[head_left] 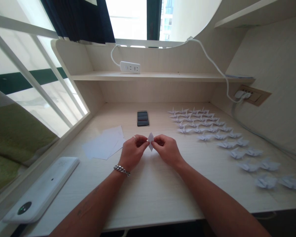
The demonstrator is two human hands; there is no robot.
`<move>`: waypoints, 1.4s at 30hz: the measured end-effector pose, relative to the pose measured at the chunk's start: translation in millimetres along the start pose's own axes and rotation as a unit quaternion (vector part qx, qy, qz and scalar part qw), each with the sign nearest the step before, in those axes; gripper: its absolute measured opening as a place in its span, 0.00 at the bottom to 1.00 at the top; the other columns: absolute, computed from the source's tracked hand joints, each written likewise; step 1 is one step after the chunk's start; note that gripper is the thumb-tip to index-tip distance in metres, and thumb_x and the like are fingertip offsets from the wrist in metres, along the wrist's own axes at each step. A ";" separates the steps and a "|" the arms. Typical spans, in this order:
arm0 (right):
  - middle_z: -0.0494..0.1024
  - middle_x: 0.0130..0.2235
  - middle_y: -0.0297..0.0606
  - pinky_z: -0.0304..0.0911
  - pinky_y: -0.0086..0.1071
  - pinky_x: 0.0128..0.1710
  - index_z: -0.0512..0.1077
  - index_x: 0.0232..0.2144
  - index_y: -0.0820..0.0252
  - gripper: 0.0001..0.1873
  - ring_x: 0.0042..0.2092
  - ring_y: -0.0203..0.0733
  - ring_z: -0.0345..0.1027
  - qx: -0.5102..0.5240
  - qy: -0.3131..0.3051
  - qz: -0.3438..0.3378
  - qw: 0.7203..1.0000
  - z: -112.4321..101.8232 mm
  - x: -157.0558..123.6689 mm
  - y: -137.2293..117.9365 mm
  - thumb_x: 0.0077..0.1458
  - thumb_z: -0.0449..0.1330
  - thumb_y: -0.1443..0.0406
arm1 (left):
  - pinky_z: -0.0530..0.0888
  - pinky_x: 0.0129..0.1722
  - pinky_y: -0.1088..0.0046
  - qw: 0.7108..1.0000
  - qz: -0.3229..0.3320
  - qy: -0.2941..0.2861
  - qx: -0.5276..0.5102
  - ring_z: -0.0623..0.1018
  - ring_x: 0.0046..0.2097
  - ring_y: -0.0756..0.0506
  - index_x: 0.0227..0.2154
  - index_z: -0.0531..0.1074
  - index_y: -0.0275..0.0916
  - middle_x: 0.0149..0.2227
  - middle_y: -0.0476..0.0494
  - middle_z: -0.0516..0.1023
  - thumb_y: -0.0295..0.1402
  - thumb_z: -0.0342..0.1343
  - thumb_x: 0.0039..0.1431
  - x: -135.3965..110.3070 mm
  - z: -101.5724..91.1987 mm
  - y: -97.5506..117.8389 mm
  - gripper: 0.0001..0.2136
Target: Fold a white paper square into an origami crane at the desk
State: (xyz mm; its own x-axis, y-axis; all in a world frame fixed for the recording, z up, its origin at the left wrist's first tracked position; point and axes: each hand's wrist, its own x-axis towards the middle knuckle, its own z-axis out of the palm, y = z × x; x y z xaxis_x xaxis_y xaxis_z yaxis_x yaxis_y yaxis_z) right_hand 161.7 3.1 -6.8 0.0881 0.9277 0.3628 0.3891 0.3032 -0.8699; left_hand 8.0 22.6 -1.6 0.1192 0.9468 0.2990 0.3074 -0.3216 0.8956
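Between both hands, just above the desk, is a small piece of folded white paper (151, 142) shaped like a narrow diamond, its points up and down. My left hand (134, 149), with a ring and a chain bracelet, pinches its left side between thumb and fingers. On the other side my right hand (166, 148) pinches the right edge. Flat sheets of white paper (101, 144) lie overlapping to the left of my left hand. Rows of folded white paper cranes (204, 123) stand on the right side of the desk.
A dark, striped rectangular object (143, 118) lies beyond my hands. A long white device (41, 189) runs along the left edge. On the shelf (160, 77) sits a power strip (130, 67), and a white cable (212, 64) hangs to a wall socket (258, 95) at right.
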 end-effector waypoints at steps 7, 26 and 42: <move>0.80 0.29 0.37 0.67 0.31 0.33 0.75 0.28 0.60 0.04 0.31 0.40 0.74 0.000 0.001 0.004 1.000 -0.1 -0.5 -0.7 0.49 0.61 0.65 | 0.76 0.35 0.69 1.000 0.005 -0.004 0.022 0.80 0.32 0.45 0.30 0.75 0.37 0.30 0.44 0.81 0.37 0.62 0.49 -0.6 -0.8 -0.7 0.09; 0.80 0.30 0.37 0.67 0.31 0.35 0.77 0.30 0.60 0.06 0.32 0.41 0.74 -0.018 0.015 -0.013 1.000 5.0 -3.2 -1.2 0.50 0.61 0.65 | 0.73 0.34 0.71 0.974 0.105 -0.003 0.198 0.79 0.31 0.47 0.30 0.76 0.40 0.30 0.47 0.80 0.33 0.55 0.56 -5.1 3.2 3.0 0.06; 0.81 0.31 0.39 0.70 0.38 0.40 0.77 0.31 0.62 0.16 0.34 0.43 0.74 0.294 0.008 0.066 0.954 2.0 6.0 5.7 0.41 0.69 0.58 | 0.73 0.40 0.72 0.956 0.245 0.009 0.161 0.76 0.38 0.47 0.38 0.78 0.40 0.37 0.42 0.76 0.31 0.51 0.61 -10.3 11.4 5.0 0.10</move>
State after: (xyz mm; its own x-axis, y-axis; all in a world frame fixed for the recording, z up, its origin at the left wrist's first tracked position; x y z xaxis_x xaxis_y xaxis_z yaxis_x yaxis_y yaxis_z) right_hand 162.5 10.9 -10.2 0.1173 0.9641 0.2382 -0.2068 0.2584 -0.9437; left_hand 19.0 11.1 -4.0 0.3075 0.6806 0.6650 0.4943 -0.7114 0.4995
